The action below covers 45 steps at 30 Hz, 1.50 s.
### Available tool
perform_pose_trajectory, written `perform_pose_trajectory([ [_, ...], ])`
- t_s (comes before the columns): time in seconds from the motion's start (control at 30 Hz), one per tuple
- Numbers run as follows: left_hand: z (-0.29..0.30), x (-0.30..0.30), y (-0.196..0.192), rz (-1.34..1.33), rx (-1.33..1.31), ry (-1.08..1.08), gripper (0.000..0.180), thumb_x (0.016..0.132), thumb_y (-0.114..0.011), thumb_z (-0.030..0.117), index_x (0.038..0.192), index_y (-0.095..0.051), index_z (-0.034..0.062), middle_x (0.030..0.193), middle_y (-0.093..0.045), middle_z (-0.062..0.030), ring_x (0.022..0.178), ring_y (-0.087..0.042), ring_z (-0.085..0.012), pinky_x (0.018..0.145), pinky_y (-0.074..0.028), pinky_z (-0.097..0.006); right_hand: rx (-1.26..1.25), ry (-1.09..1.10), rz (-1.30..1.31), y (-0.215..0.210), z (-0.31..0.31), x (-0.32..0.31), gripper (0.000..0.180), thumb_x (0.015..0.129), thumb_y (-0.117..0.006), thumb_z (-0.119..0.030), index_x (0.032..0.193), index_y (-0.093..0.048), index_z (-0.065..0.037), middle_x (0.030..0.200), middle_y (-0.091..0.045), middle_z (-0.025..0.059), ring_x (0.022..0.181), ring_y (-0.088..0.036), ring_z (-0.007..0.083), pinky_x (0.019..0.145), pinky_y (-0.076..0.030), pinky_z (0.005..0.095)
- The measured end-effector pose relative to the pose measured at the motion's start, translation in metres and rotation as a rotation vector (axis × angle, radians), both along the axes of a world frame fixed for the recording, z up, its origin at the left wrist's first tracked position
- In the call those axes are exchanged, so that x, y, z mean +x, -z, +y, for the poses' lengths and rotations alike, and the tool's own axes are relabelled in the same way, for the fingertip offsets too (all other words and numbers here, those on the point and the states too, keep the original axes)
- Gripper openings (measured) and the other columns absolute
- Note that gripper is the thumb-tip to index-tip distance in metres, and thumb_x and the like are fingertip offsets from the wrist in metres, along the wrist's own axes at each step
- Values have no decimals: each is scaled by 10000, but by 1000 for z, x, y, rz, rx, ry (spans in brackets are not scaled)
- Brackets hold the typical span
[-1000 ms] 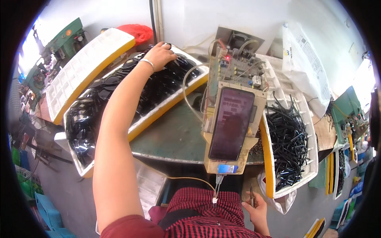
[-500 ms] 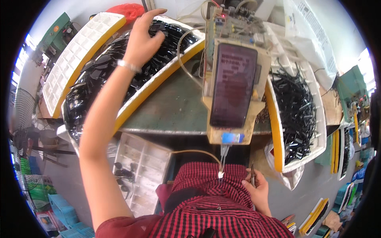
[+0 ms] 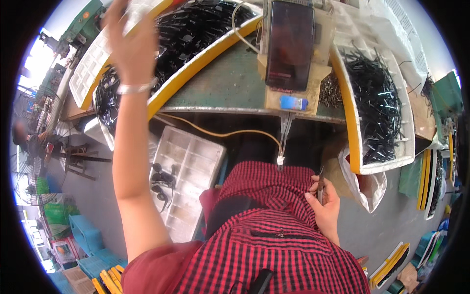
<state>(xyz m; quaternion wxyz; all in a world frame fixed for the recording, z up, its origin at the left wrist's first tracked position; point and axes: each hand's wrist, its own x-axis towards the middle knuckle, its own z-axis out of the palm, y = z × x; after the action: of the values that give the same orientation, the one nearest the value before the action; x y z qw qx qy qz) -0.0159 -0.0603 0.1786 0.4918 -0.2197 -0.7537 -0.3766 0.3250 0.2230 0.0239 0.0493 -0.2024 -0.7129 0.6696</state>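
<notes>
My left hand (image 3: pixel 132 49) is raised at the upper left, over the left edge of a long white tray with a yellow side (image 3: pixel 196 71). That tray is heaped with glossy black eyeglass frames (image 3: pixel 193 27). The left fingers are smeared by motion, so whether they hold anything does not show. Low by my right thigh, my right hand (image 3: pixel 327 208) is closed around slim, pointed metal tweezers (image 3: pixel 320 185), tips upward.
A phone (image 3: pixel 290 46) stands on a machine at the bench's middle. To its right, another tray (image 3: pixel 350 132) holds thin black temple arms (image 3: pixel 374 108). Below the bench, a white compartment tray (image 3: pixel 188 157) contains several dark glasses (image 3: pixel 161 186). A small blue object (image 3: pixel 293 103) lies below the phone.
My left hand has moved left, away from the middle of the eyeglass frames. My right hand still grips the tweezers. The whole view has tilted downward.
</notes>
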Motion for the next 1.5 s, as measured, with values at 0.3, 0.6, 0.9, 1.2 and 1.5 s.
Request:
perform_pose_trajectory([
  [0.3,-286,228,365,-903,-149,-714,294,839,-625,166,1047,-598,-40,993,-634,-214,948,-602,-380,867,-468,-433,-62,-100,-142,13,-2,-8,419,817,-684,-14,1215,-554,-4,858,-532,-24,795,-518,53,742,-439,207],
  [0.6,-305,289,555,-1753,185,-685,547,748,-712,378,1052,-634,-70,985,-682,-221,973,-658,-303,877,-492,-394,174,9,93,0,-24,-49,340,783,-692,-21,1106,-587,-4,863,-578,16,798,-558,94,736,-466,237],
  [0.9,-315,234,600,-1750,1313,-651,51,797,-585,9,764,-550,25,613,-554,-102,481,-535,-222,403,-427,-339,956,-359,520,-114,2,-165,448,694,-634,-6,1137,-608,-66,1066,-667,96,694,-629,202,622,-489,283],
  [1.2,-215,233,414,-1469,1472,-139,54,848,-492,74,832,-535,102,739,-566,-18,602,-531,-134,414,-342,-230,623,64,735,-137,36,-178,327,819,-640,-81,1136,-571,-37,1028,-650,44,696,-458,49,680,-420,212],
  [1.5,-212,173,370,-1609,1379,54,223,950,-526,302,889,-580,94,506,-252,75,413,-234,-65,348,-182,-222,135,-154,341,-41,14,-74,268,810,-662,-44,1063,-578,-21,956,-642,30,803,-570,76,763,-462,233],
])
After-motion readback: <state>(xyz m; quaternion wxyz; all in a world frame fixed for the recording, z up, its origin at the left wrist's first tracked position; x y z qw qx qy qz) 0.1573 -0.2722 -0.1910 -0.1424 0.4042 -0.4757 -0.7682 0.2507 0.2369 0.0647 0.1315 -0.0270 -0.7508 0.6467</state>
